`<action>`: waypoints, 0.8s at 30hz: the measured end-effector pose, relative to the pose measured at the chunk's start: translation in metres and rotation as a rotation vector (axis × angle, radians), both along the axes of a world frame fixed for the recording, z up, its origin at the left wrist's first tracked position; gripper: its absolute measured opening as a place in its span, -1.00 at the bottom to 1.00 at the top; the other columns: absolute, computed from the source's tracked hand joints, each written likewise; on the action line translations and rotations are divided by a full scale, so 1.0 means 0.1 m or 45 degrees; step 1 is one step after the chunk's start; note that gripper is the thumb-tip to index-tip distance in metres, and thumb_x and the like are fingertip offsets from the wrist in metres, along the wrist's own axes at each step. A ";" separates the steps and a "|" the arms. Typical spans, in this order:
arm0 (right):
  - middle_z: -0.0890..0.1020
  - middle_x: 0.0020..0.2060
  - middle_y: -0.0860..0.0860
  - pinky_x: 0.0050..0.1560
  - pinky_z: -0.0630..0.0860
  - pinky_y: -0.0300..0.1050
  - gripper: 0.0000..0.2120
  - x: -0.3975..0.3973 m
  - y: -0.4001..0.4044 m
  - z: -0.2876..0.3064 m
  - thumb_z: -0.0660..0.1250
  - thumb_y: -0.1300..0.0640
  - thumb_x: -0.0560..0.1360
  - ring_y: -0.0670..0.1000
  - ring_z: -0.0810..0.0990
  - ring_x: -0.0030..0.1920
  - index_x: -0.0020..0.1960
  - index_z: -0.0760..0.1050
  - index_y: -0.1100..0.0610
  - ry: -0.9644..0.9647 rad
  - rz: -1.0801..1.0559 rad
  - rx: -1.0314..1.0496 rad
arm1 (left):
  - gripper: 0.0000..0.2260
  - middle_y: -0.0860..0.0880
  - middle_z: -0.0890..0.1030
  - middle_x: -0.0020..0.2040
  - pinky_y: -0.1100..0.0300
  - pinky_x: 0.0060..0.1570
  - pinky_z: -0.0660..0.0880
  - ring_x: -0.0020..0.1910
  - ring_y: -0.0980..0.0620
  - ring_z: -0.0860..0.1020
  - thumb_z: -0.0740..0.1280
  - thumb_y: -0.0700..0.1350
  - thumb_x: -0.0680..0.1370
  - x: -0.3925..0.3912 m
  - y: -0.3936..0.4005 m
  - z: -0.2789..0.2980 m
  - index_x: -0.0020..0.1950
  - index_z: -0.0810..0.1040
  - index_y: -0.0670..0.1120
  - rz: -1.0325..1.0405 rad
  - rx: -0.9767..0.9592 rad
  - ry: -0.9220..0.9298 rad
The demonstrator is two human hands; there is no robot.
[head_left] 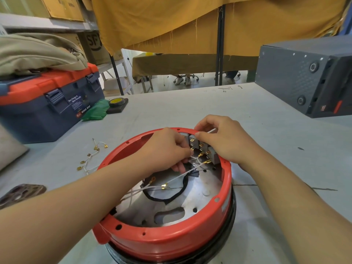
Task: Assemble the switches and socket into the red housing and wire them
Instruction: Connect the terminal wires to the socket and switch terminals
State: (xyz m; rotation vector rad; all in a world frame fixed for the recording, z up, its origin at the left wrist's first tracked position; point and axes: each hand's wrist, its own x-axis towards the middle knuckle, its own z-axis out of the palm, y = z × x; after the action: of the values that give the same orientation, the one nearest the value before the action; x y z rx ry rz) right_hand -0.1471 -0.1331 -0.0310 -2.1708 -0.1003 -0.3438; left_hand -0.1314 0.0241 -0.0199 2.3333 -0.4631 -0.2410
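The round red housing (167, 239) lies open side up in front of me, with a metal plate inside. Grey switches (204, 147) with brass terminals sit along its far inner wall. My left hand (165, 147) reaches inside and pinches a white wire (182, 175) with a brass connector close to the switch terminals. My right hand (226, 140) rests over the far rim, thumb and forefinger closed on another white wire end by the top of a switch. More white wires and a black cable loop (171, 195) lie on the plate.
Loose white wires with brass connectors (91, 157) lie left of the housing. A blue and red toolbox (47, 100) stands at the left, with green cloth and a tape roll (117, 101) beside it. A dark grey box (304, 77) is at the right. A brown perforated plate (21, 193) sits near left.
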 end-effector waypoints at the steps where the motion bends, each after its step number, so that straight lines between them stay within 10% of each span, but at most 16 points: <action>1: 0.61 -0.17 -0.07 -0.26 0.36 -0.45 -0.94 0.00 0.00 0.00 0.39 0.13 0.48 -0.19 0.49 -0.24 -0.05 0.58 0.06 0.000 0.000 -0.001 | -0.87 -0.05 0.64 -0.40 0.30 -0.43 0.54 -0.48 0.05 0.61 0.33 -0.23 0.52 0.00 0.01 0.00 -0.18 0.61 -0.26 0.007 -0.026 0.028; 24: 0.62 -0.14 -0.05 -0.33 0.36 -0.50 -0.93 -0.01 0.02 0.00 0.36 0.14 0.49 -0.15 0.52 -0.21 -0.03 0.58 0.08 -0.015 -0.030 -0.018 | -0.89 -0.10 0.66 -0.38 0.32 -0.46 0.53 -0.44 0.05 0.64 0.32 -0.33 0.49 -0.06 -0.04 0.04 -0.24 0.58 -0.26 -0.008 -0.104 0.016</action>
State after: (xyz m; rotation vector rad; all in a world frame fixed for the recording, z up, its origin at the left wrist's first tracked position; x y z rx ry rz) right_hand -0.1480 -0.1306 -0.0311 -2.1858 -0.0834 -0.3702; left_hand -0.1369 0.0205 -0.0162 2.2501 -0.4657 -0.2351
